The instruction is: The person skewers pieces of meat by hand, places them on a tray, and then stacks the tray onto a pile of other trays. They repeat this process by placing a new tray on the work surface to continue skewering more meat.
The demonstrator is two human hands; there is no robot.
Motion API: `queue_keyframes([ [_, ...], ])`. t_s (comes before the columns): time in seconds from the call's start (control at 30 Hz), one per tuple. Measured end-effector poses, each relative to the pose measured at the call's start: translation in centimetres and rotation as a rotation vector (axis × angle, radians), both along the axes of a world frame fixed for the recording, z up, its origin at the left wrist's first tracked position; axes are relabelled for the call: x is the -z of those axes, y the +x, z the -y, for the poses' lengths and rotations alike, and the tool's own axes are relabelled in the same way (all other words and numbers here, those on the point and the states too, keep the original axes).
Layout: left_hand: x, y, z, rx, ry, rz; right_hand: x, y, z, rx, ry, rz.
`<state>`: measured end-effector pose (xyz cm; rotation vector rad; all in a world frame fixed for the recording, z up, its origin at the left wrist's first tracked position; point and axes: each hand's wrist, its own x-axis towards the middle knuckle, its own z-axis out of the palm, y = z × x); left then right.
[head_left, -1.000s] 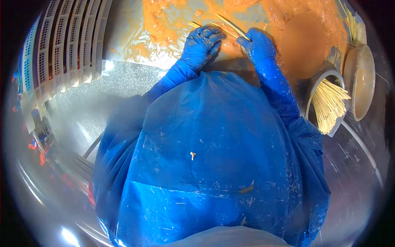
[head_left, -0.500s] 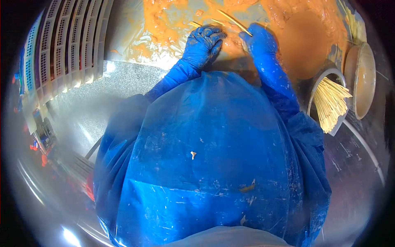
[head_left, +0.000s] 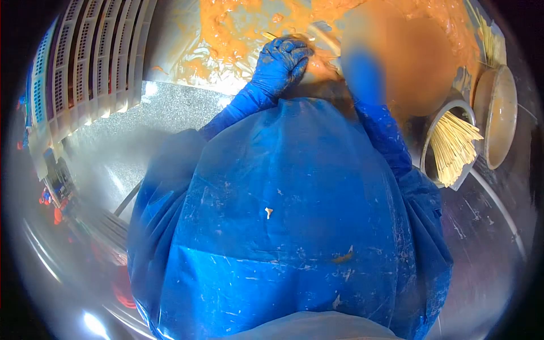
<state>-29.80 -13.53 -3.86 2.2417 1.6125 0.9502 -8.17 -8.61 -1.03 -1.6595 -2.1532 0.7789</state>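
My left hand [head_left: 283,61], in a wet blue glove, is curled over the work surface with its fingers closed. The end of a wooden skewer [head_left: 270,35] pokes out past its knuckles. Beside its thumb lies a piece of raw orange-pink meat [head_left: 323,69]. My right hand [head_left: 364,76], also blue-gloved, is just to the right of that meat; its fingers are smeared. A second wooden skewer [head_left: 325,38], blurred, slants from the upper left down to this hand. More marinated meat [head_left: 226,37] is spread beyond both hands.
Thin wooden sticks fill a tilted container [head_left: 453,147] on the right, beside a round bowl [head_left: 498,122]. More sticks [head_left: 484,37] stand at the upper right. White perforated trays [head_left: 85,62] are stacked on the left. A round brownish blur [head_left: 422,65] covers part of the meat.
The right hand and its skewer have become blurred, and the skewer has shifted slightly. More of the meat beside the left thumb shows. The left hand has hardly moved.
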Motion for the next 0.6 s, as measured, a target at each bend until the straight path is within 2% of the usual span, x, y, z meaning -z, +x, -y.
queue_keyframes([
  [0.07,-0.1,0.0,0.0,-0.019,0.026,0.008,-0.4,1.8,-0.2,0.064,0.084,0.067],
  [0.13,-0.2,-0.1,-0.1,-0.023,0.028,0.004,-1.6,3.1,0.5,0.212,0.012,-0.004],
  [0.17,-0.1,-0.1,0.0,-0.023,0.023,0.0,-1.8,3.2,1.1,0.211,0.009,-0.004],
  [0.23,-0.3,-0.1,0.0,-0.016,0.022,0.0,-1.8,3.2,2.2,0.042,-0.036,-0.179],
  [0.27,-0.3,0.0,0.0,-0.007,0.028,-0.001,-1.1,3.3,2.6,0.049,-0.037,-0.179],
  [0.33,-0.1,0.0,-0.1,-0.002,0.01,-0.004,0.1,2.8,3.3,-0.177,0.101,-0.145],
  [0.37,0.0,-0.2,0.0,-0.007,-0.008,-0.008,0.5,2.8,3.3,-0.176,0.103,-0.15],
  [0.43,-0.2,-0.1,0.2,-0.022,-0.003,-0.012,0.0,2.2,3.1,-0.068,-0.003,-0.025],
  [0.6,-0.6,-0.1,0.1,-0.006,0.027,-0.017,-1.4,3.2,1.8,0.083,0.064,0.015],
])
